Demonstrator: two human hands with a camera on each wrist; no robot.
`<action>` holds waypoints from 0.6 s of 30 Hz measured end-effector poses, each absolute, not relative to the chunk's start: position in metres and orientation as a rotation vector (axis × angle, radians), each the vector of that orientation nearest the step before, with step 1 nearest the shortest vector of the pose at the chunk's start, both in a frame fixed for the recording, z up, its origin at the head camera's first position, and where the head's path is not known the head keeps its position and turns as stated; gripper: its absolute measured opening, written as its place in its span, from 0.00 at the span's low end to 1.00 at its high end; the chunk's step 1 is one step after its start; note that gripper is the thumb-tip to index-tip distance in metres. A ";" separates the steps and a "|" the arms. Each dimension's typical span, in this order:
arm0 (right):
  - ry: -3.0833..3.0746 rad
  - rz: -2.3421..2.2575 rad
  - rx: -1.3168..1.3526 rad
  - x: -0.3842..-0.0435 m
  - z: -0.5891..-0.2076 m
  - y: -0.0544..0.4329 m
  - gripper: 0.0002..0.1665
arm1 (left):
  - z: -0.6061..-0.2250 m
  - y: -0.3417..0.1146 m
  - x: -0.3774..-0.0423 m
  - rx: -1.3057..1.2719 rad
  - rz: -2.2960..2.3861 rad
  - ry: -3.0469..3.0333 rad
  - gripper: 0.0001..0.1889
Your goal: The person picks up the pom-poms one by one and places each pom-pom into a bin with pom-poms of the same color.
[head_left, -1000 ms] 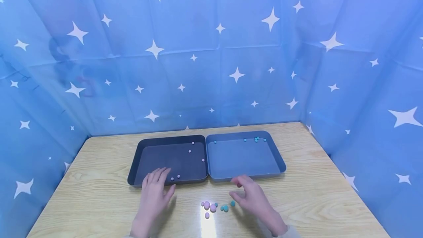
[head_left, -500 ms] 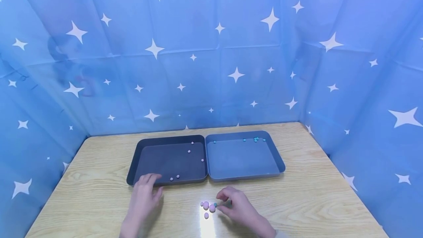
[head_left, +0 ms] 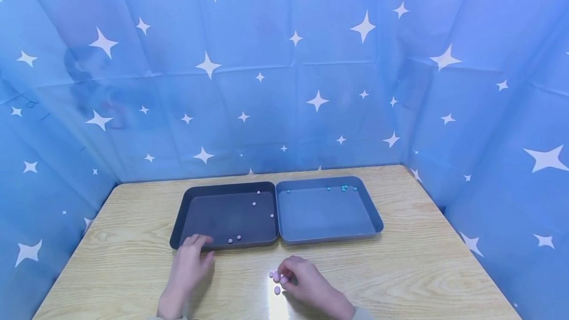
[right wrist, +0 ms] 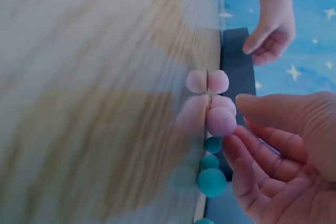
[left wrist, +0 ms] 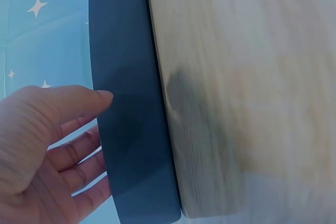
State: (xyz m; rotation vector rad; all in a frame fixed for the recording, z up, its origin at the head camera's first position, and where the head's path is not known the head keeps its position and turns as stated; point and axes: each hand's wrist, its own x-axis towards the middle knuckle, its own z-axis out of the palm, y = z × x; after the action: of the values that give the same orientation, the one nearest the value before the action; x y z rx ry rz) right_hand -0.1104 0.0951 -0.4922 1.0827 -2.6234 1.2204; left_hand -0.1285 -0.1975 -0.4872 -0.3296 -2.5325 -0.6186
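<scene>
- Loose pink balls (head_left: 276,277) are lying on the surface (head_left: 426,260), in front of the dark tray's (head_left: 218,214) near right corner.
- The right hand (head_left: 306,283) is hanging over them, its fingers curving loosely and leaving a narrow gap; whether they are touching a ball, one cannot tell.
- The right-wrist view is showing loose teal balls (right wrist: 211,182) beside the pink ones; in the head view the hand is largely hiding them.
- The left hand (head_left: 186,260) is lying at the tray's near left corner, fingers relaxed and wide; the left-wrist view is showing the thumb before the near wall, contact being unclear.
- The balls are presenting round outlines, alike in every direction; the tray's long axis is running left to right, its right end adjoining the blue tray (head_left: 329,216).
</scene>
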 end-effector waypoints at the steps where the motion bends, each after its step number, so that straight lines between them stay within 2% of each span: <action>1: -2.641 1.211 1.081 -0.111 -0.492 0.094 0.10 | -0.488 -0.198 -0.129 -0.330 -0.621 -2.534 0.16; 18: -2.590 0.927 1.185 -0.113 -0.494 0.089 0.11 | -0.491 -0.201 -0.134 -0.327 -0.646 -2.540 0.13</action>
State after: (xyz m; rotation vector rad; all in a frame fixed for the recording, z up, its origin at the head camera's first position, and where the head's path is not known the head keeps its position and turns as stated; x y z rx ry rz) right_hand -0.1128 0.0893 -0.4937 1.1850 -2.5898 0.9267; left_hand -0.1336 -0.2010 -0.4905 -0.3266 -2.5399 -0.6458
